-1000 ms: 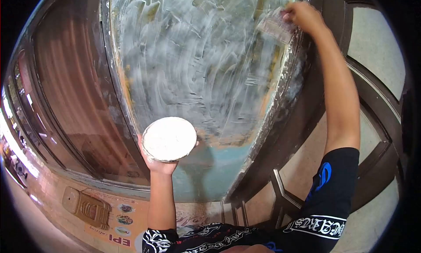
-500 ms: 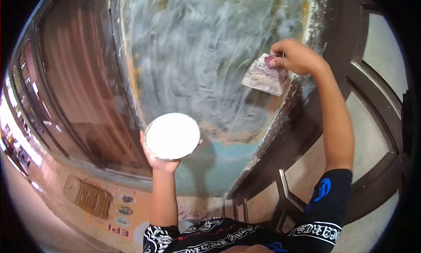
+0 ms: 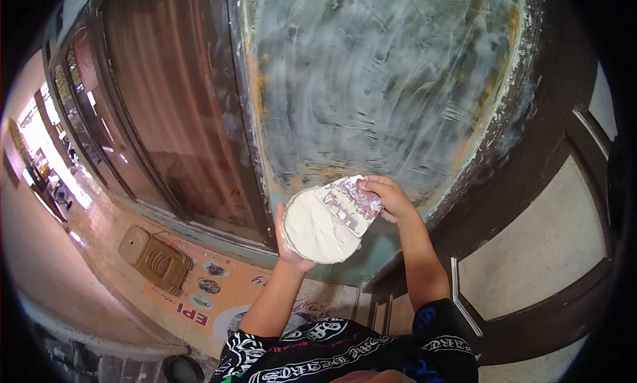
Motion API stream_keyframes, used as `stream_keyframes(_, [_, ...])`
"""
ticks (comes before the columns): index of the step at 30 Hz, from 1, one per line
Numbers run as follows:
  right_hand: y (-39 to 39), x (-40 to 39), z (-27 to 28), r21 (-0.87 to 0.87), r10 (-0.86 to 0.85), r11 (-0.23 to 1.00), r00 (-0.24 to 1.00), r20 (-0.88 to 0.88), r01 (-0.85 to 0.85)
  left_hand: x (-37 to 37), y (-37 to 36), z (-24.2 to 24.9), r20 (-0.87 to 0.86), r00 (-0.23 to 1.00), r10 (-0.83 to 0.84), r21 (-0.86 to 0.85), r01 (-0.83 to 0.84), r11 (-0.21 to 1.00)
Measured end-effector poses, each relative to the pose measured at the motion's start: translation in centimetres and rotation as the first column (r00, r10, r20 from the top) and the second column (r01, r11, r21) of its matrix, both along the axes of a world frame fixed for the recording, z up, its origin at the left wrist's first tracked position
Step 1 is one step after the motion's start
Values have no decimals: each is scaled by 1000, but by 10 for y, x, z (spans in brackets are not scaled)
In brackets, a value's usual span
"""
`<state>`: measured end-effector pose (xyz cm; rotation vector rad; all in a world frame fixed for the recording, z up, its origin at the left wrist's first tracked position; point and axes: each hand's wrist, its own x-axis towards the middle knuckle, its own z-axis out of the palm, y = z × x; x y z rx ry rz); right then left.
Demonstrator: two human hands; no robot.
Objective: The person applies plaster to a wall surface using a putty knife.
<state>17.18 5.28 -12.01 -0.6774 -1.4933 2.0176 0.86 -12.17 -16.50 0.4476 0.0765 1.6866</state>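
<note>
My left hand [image 3: 292, 253] is closed around a round tub of white putty [image 3: 312, 233], holding it from the left and below. Most of those fingers are hidden behind the tub. Pinched in my right hand [image 3: 390, 198] is a putty knife [image 3: 352, 206] with a wide, smeared blade and a reddish grip part. Its blade lies over the upper right of the tub, at the putty surface. Behind both hands stands a wall panel [image 3: 378, 84] covered in streaky grey-white putty, with orange-brown patches along its edges and bare blue-green paint at the bottom.
Left of the panel is a dark wood-framed window [image 3: 172, 117]. A dark frame with pale panels [image 3: 537, 250] stands on the right. On the floor are a brown plastic stool [image 3: 156, 258] and an orange printed banner [image 3: 222, 290]. A round dark container [image 3: 184, 370] sits low left.
My right hand has brought the putty knife down and left, from the panel's right side to the tub. The tub now sits further right and lower in view, and the view has shifted.
</note>
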Motion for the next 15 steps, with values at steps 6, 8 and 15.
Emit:
stream_keyframes(6, [1, -12, -37, 47, -60, 997, 998, 3, 60, 0, -14, -20, 43, 995, -92, -46, 94, 994])
stream_keyframes(8, [0, -15, -47, 85, -117, 990, 993, 21, 115, -1, -18, -26, 61, 992, -115, -44, 118, 992])
stream_keyframes(15, [-21, -23, -55, -7, -319, 948, 948, 17, 319, 6, -25, -49, -54, 996, -75, -208, 62, 976])
